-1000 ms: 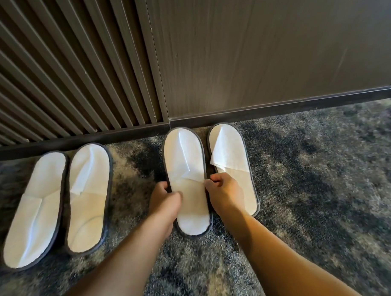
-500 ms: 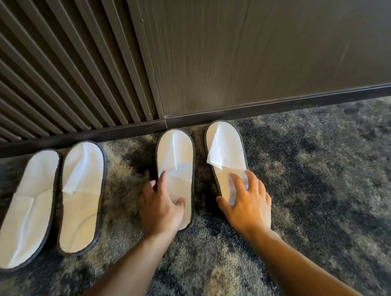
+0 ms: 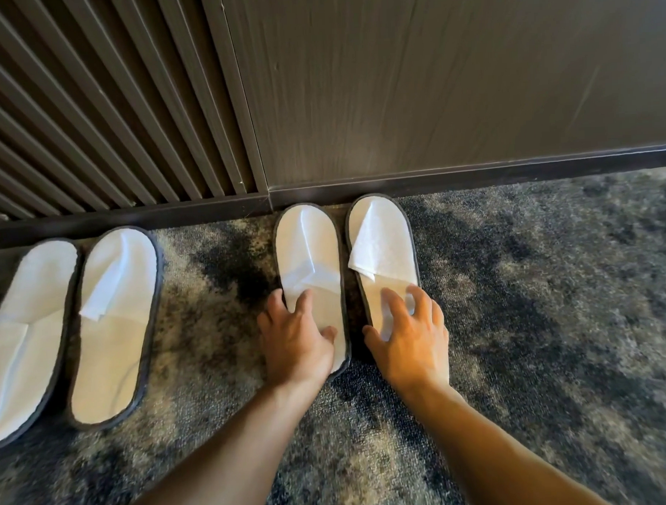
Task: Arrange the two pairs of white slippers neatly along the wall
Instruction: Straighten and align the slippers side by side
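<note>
Two pairs of flat white slippers with dark edging lie on the carpet, toes toward the wall. The left pair [image 3: 111,320] sits side by side at the left, its outer slipper [image 3: 24,331] partly cut off by the frame edge. The right pair lies at the middle, toes touching the skirting. My left hand [image 3: 295,338] rests flat with spread fingers on the heel of its left slipper [image 3: 308,249]. My right hand [image 3: 411,334] rests the same way on the heel of its right slipper [image 3: 384,246]. Neither hand grips anything.
A dark skirting board [image 3: 472,177] runs along the base of the wall. Above it are ribbed slats [image 3: 92,109] at the left and a smooth wood panel [image 3: 431,79] at the right. Mottled grey-blue carpet [image 3: 553,320] covers the floor.
My hands went from pinching the middle slippers' edges to lying flat on their heels. The two slippers have slid a little toward the wall, with a small gap between them.
</note>
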